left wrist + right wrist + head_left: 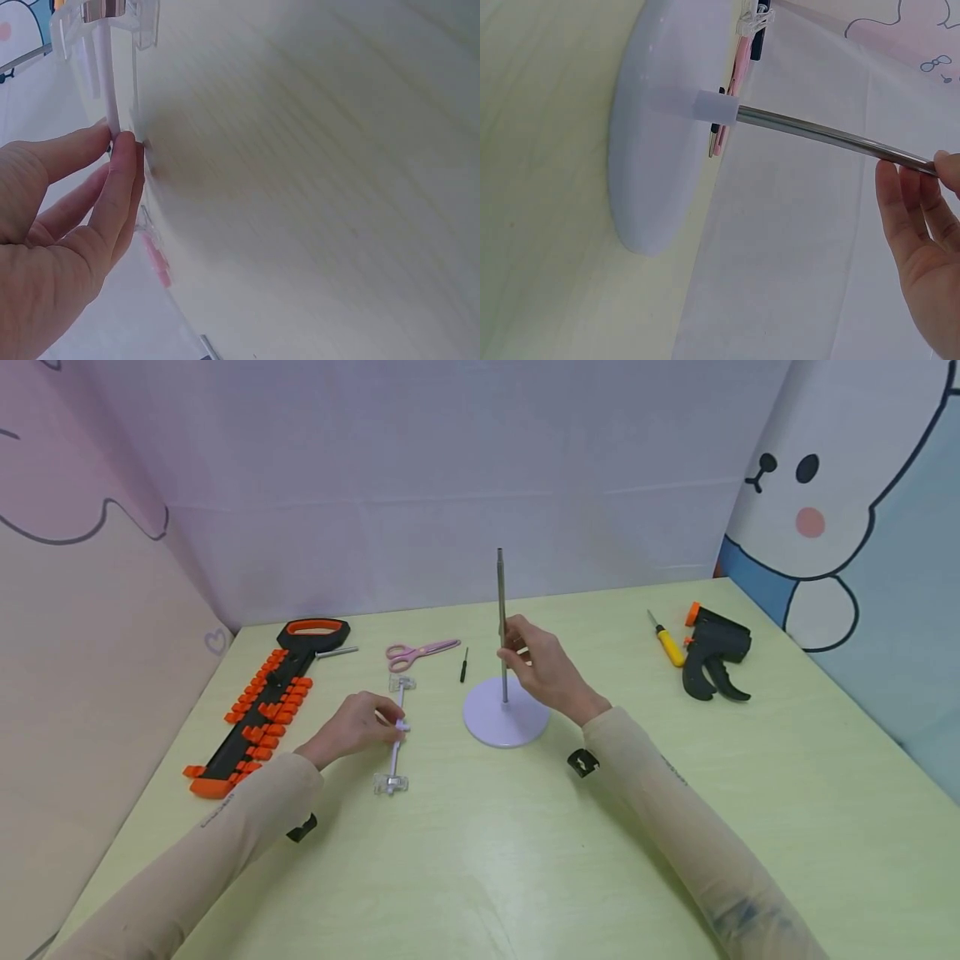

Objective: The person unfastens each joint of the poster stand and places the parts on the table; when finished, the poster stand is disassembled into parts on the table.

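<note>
My right hand [546, 667] pinches a thin metal pole [502, 602] between thumb and fingertips. The pole stands upright in the short collar of a round white base [487, 727]; the right wrist view shows the collar [716, 107] around its lower end. To the left, my left hand [358, 727] pinches the middle of a thin white rod [394, 758] with a clear plastic clip [391, 784] at its near end and another clear clip [402, 682] at its far end. Thumb and fingertips meet on the rod in the left wrist view.
Pink scissors [422, 653] and a small black screwdriver [463, 667] lie behind the hands. A black-and-orange rack [255, 718] is at left, a metal rod [337, 652] beside it. At right lie a yellow screwdriver [670, 647] and a black trigger-handled tool [716, 647].
</note>
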{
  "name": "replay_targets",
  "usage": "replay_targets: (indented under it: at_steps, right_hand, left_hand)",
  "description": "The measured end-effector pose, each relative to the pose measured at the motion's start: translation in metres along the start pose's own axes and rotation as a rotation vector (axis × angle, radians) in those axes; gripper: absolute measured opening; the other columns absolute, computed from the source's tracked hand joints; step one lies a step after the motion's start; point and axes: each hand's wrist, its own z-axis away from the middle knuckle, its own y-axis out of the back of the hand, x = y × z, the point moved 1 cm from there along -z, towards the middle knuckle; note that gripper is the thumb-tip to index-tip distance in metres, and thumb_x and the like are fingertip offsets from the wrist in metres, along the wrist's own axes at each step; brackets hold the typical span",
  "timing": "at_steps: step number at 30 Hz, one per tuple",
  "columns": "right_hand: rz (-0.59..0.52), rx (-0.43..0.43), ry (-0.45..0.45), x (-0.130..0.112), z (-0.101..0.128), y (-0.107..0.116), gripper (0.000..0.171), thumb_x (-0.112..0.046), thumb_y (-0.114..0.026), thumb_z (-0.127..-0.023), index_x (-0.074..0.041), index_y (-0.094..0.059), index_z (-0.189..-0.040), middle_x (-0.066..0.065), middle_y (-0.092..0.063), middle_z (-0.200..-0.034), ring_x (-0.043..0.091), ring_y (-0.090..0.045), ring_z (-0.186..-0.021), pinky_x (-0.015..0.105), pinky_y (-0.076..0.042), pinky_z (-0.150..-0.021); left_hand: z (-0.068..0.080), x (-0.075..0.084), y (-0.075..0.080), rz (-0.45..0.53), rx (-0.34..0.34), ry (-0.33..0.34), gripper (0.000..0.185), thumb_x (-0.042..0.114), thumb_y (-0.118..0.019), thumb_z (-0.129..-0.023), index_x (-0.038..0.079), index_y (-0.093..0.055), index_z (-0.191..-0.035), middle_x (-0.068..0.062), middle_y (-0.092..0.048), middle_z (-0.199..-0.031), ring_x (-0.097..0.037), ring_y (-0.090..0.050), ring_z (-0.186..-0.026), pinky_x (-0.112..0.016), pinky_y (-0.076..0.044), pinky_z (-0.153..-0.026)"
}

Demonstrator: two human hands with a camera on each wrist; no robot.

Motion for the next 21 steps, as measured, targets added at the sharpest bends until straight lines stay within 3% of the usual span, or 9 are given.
replay_targets:
  at_steps: [21]
  right_hand:
    - [0.005,-0.026,-0.03,0.0009,-0.0001,-0.0004,0.019,0.002,-0.058,-0.091,-0.001,-0.047,-0.106,0.013,-0.058,-0.091,0.022,-0.063,-0.082,0.03,-0.054,-0.07]
  left_hand:
    - [0.0022,0.0096,0.0011,-0.09,-0.033,-0.023,0.028,0.01,-0.07,-0.086,-0.002,-0.065,-0.111,-0.012,-0.063,-0.098,-0.022,-0.056,-0.081,-0.031,-0.05,-0.072]
